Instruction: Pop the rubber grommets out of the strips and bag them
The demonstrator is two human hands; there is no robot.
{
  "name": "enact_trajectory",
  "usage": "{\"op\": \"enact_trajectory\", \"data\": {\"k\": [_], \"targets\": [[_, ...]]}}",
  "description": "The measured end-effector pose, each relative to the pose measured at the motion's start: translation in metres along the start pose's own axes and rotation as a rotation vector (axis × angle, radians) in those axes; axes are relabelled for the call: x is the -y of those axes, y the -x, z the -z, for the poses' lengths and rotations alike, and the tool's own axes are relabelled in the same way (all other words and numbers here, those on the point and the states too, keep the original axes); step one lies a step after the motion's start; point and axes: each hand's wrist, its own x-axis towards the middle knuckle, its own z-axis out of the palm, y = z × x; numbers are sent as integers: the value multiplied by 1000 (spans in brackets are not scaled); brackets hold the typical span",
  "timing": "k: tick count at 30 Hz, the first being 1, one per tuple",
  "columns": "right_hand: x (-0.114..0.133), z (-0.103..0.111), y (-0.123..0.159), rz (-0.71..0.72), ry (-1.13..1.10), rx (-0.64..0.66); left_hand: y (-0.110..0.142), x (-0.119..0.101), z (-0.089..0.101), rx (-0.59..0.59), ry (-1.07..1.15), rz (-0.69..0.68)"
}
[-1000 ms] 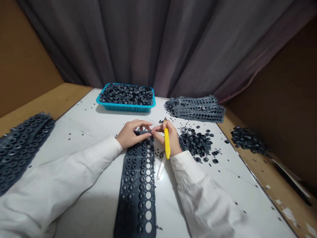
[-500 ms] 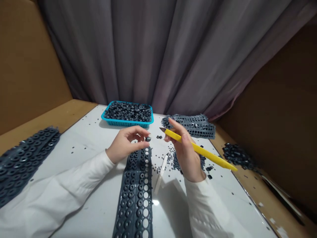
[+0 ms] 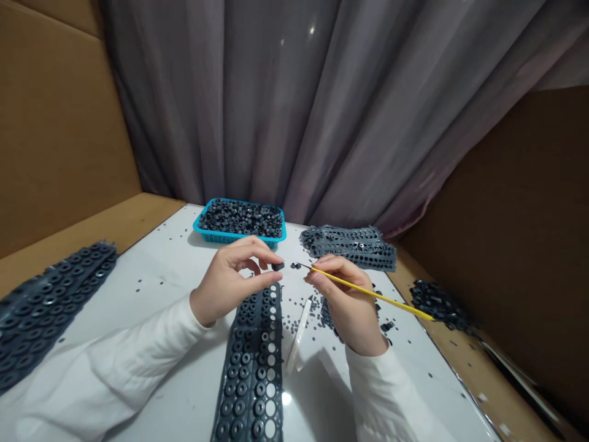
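Observation:
Between the thumb and fingers of my left hand (image 3: 237,276) is a small black rubber grommet (image 3: 278,266), held above the far end of a dark rubber sheet (image 3: 248,374). Rows of moulded rings cover that sheet, and a line of punched-out holes runs along its right side. My right hand (image 3: 347,298) grips a thin yellow craft knife (image 3: 381,294), its dark tip pointing left toward the grommet, a short gap apart. A couple of loose black pieces (image 3: 295,266) lie on the table beyond that tip. Below, a white knife-like tool (image 3: 300,334) rests beside the sheet.
A blue basket (image 3: 197,226) full of black grommets stands at the back. Punched sheets (image 3: 352,245) lie back right, and another ringed sheet (image 3: 50,301) lies left. Tiny discs (image 3: 294,322) are scattered mid-table. A dark heap (image 3: 437,301) sits by the right cardboard wall (image 3: 519,202).
My right hand has turned the yellow knife from its broad side to its thin edge and lowered slightly. The left hand still holds the grommet, now tilted differently. The view has shifted a little.

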Motion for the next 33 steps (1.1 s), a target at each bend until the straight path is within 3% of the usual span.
{"op": "enact_trajectory", "data": {"k": [5, 10, 15, 21, 33], "targets": [[9, -8, 2, 47, 38, 57, 1, -4, 2, 43, 96, 39], [14, -8, 5, 68, 48, 120, -1, -3, 4, 120, 223, 182], [14, -10, 9, 72, 75, 110, -3, 2, 5, 140, 318, 312], [13, -13, 9, 48, 45, 93, -5, 1, 4, 194, 381, 366], [11, -22, 14, 47, 120, 15, -2, -3, -1, 41, 294, 324]]}}
